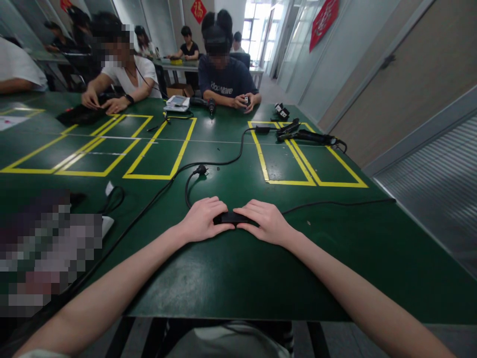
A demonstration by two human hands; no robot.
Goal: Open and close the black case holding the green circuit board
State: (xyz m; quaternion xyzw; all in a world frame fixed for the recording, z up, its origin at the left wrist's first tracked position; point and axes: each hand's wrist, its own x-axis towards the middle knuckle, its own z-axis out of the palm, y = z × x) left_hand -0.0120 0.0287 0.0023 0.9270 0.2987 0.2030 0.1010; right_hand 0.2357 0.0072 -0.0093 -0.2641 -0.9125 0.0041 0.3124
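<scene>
A black power adapter [234,218] lies on the green table, gripped at both ends. My left hand [204,219] is closed round its left end, thumb along the near side and fingers over the far side. Round the right end my right hand [265,222] is closed in the same way. Both ends of the adapter are hidden under the hands. From behind my left hand a short cord curves up to a black mains plug [201,170]. A thin cable [335,203] runs from my right hand to the table's right edge.
Yellow tape [290,183] marks boxes on the table [231,278]. A long black cable [156,196] crosses it to a black hair-iron-like tool [313,136]. Farther off lie a drill-like tool [208,104] and a white device [177,103]. Two people sit opposite, their hands on dark objects.
</scene>
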